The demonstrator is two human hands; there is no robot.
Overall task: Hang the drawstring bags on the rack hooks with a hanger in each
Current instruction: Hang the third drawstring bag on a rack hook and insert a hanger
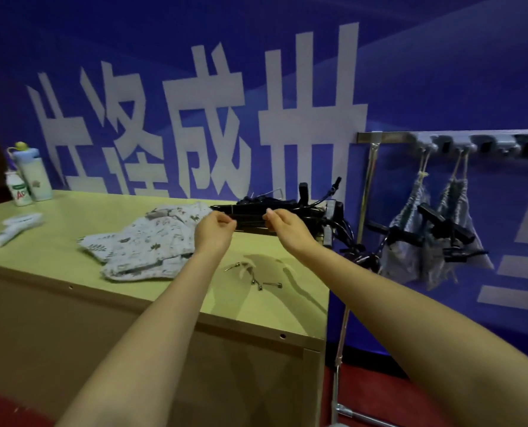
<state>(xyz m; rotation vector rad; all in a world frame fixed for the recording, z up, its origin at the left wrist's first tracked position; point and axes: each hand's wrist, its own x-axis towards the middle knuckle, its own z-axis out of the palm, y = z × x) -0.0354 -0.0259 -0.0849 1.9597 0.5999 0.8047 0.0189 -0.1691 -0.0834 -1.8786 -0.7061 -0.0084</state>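
A heap of black clip hangers (287,211) lies at the table's far right edge. My left hand (215,231) and my right hand (282,228) are side by side just in front of it, thumb and fingers curled together, pinching the bar of the top hanger (249,217) between them. Several patterned drawstring bags (151,241) lie flat in a pile to the left of my hands. On the metal rack (389,137) to the right, two bags (410,241) (455,238) hang by their strings from hooks, each with a black hanger sticking out of it.
The yellow-green table (71,272) carries several small metal pins (258,277) near my forearms, a white object (14,228) at the left, and two bottles (30,177) at the far left corner. The rack's pole (353,272) stands beside the table's right end. A blue banner covers the wall.
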